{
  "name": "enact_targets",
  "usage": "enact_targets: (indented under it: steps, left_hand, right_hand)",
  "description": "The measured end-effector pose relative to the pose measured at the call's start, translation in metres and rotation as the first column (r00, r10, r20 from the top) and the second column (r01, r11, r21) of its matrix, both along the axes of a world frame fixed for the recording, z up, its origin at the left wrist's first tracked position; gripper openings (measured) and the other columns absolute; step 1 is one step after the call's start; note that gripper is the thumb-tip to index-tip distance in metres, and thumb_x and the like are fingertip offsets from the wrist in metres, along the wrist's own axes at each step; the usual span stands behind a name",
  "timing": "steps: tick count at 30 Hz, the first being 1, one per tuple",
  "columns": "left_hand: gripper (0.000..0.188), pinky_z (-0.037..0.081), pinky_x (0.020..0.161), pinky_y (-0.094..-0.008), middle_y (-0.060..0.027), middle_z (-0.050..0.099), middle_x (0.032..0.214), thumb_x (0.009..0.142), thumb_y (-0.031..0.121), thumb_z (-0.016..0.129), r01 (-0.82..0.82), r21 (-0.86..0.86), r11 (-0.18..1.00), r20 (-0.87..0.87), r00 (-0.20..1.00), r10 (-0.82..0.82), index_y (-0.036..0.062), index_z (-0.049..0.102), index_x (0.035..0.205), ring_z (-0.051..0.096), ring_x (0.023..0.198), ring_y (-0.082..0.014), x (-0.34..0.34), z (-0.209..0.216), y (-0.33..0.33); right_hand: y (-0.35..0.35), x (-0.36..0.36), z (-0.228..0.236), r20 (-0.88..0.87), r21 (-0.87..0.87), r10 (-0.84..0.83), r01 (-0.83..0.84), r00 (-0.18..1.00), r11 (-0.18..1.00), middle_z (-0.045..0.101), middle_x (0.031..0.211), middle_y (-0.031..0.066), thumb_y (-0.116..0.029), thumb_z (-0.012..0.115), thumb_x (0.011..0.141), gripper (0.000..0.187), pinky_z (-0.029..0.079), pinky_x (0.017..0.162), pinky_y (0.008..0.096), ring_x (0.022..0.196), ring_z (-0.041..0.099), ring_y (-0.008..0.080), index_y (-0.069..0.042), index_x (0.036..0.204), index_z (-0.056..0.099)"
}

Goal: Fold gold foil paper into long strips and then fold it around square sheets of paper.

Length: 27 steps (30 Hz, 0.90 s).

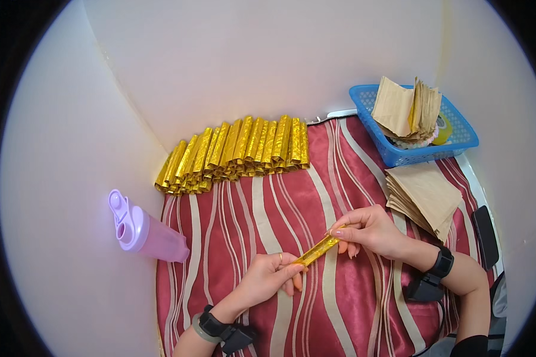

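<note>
A narrow folded strip of shiny gold paper (pixel 319 250) is stretched between my two hands above the striped cloth. My left hand (pixel 267 279) pinches its lower left end between thumb and fingers. At the upper right end, my right hand (pixel 372 231) grips it with thumb and forefinger, the other fingers curled below. The strip looks like an open-sided trough, tilted up to the right. Beyond the hands, by the far wall, lies a stacked pile of similar gold paper tubes (pixel 238 146).
Red cloth with cream stripes (pixel 220 285) covers the surface. To the left stands a purple shaker bottle (pixel 155 233). A blue basket (pixel 402 156) with brown papers is at the far right. Nearer lie stacked brown papers (pixel 429 193) and a dark phone (pixel 485 238). Pale walls (pixel 268 59) enclose the space.
</note>
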<state>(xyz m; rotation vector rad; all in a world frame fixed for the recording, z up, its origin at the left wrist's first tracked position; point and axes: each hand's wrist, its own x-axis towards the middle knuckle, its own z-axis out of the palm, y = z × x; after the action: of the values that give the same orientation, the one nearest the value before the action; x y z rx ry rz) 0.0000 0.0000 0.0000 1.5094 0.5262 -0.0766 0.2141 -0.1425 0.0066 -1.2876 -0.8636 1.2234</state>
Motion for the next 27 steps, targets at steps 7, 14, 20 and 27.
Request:
enact_targets:
  steps: [7, 14, 20, 27]
  left_hand:
    - [0.02, 0.038, 0.046, -0.0187, 0.0018, 0.058, 0.061, 0.1, 0.017, 0.05, 0.012, 0.063, 0.998, 0.028, 1.0, -0.013, 0.0006, 0.06, 0.1, 0.05, 0.048, -0.003, -0.003, -0.002, -0.001]
    - [0.021, 0.042, 0.051, -0.0174, 0.0003, 0.061, 0.069, 0.101, 0.017, 0.049, 0.084, 0.102, 0.991, -0.024, 0.996, -0.082, 0.0003, 0.06, 0.104, 0.053, 0.054, -0.0036, -0.004, 0.0, 0.005]
    - [0.024, 0.046, 0.066, -0.0199, -0.0043, 0.065, 0.081, 0.099, 0.015, 0.052, 0.037, -0.089, 0.995, 0.094, 0.995, -0.029, -0.0011, 0.059, 0.115, 0.058, 0.069, -0.008, 0.0, -0.01, 0.004]
    - [0.025, 0.049, 0.07, -0.0217, -0.0039, 0.066, 0.084, 0.097, 0.014, 0.056, 0.019, -0.088, 0.996, 0.07, 0.997, -0.013, -0.0024, 0.057, 0.115, 0.061, 0.076, -0.0067, 0.001, -0.01, 0.0]
  right_hand:
    - [0.001, 0.005, -0.004, 0.001, 0.029, -0.031, 0.031, 1.0, 0.999, 0.067, 0.072, 0.0066, -0.013, 0.061, 0.094, 0.018, 0.048, 0.051, 0.0182, 0.056, 0.06, 0.0061, 0.002, 0.102, 0.068]
    - [0.002, 0.012, -0.002, 0.037, 0.009, 0.025, -0.025, 0.999, 1.0, 0.067, 0.072, 0.006, -0.014, 0.061, 0.094, 0.019, 0.048, 0.053, 0.0178, 0.057, 0.06, 0.0059, 0.001, 0.103, 0.068]
    - [0.005, 0.02, -0.008, 0.026, 0.064, 0.099, -0.1, 0.995, 0.993, 0.067, 0.08, 0.004, -0.015, 0.06, 0.095, 0.019, 0.05, 0.058, 0.0181, 0.065, 0.061, 0.0055, -0.002, 0.107, 0.067]
    - [0.006, 0.011, -0.004, 0.043, 0.037, 0.02, -0.022, 0.999, 0.999, 0.065, 0.082, 0.0018, -0.015, 0.063, 0.093, 0.024, 0.05, 0.06, 0.0187, 0.068, 0.06, 0.0048, -0.001, 0.113, 0.064]
